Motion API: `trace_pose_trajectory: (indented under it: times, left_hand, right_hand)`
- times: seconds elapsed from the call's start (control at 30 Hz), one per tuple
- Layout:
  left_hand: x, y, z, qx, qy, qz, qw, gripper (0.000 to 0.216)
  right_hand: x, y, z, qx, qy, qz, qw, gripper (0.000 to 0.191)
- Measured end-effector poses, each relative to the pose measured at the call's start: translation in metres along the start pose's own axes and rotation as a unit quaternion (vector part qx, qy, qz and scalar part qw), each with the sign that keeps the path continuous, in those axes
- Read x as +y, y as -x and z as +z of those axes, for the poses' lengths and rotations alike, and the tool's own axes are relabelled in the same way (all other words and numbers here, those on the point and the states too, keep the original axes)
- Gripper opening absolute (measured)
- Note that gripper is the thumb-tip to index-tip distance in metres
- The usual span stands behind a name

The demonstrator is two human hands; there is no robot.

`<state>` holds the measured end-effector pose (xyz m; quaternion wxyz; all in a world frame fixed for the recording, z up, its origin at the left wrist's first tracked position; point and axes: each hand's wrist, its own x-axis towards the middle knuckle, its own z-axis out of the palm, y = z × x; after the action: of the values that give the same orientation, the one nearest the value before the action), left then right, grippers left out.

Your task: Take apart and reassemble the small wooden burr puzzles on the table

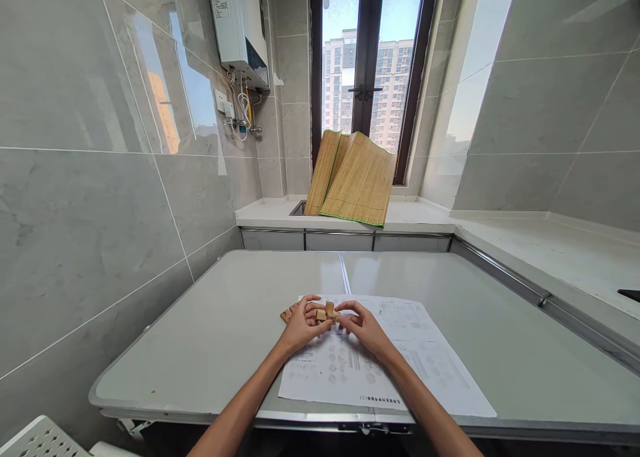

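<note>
Both hands meet over the upper part of a printed instruction sheet (440,377). My left hand (303,324) is closed around the left side of a small cluster of interlocking wooden puzzle pieces (329,312). One block of the cluster stands upright above the others. From the right, my right hand (364,325) pinches at the cluster's right end with thumb and fingers; its exact contact is partly hidden. Behind my left hand lies another wooden piece (286,314) with dark marks, mostly covered by the fingers.
The pale folding table (190,350) has a seam down its middle. Beyond it runs a white counter (270,209) with a bamboo mat (360,177) leaning by the window. A white perforated chair back (47,440) shows at lower left. Tiled walls stand either side.
</note>
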<state>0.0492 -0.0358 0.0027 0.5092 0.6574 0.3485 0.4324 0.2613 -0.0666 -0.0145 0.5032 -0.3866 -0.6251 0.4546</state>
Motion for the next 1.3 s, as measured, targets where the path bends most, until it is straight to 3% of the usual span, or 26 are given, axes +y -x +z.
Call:
trace_pose_trajectory:
  times: [0.27,0.67,0.83,1.03,1.3]
  left_hand:
    - [0.008,0.005,0.0,-0.012,-0.022,0.025,0.999,0.065]
    - [0.009,0.006,0.002,0.017,-0.054,0.046,0.997,0.059]
    - [0.009,0.006,0.003,0.016,-0.042,0.044,0.998,0.058]
    - [0.007,0.002,0.001,-0.03,-0.023,0.016,0.999,0.063]
    - [0.011,0.004,-0.002,-0.072,-0.011,0.002,0.997,0.066]
  right_hand:
    - [0.003,0.005,0.007,-0.028,0.122,-0.01,0.992,0.033]
    - [0.005,0.007,0.007,0.026,0.229,-0.051,0.972,0.022]
    - [0.003,0.008,0.008,0.028,0.22,-0.052,0.974,0.028]
    - [0.0,0.007,0.009,0.009,0.174,-0.039,0.984,0.037]
    - [-0.005,0.009,0.007,-0.013,0.124,-0.026,0.992,0.035]
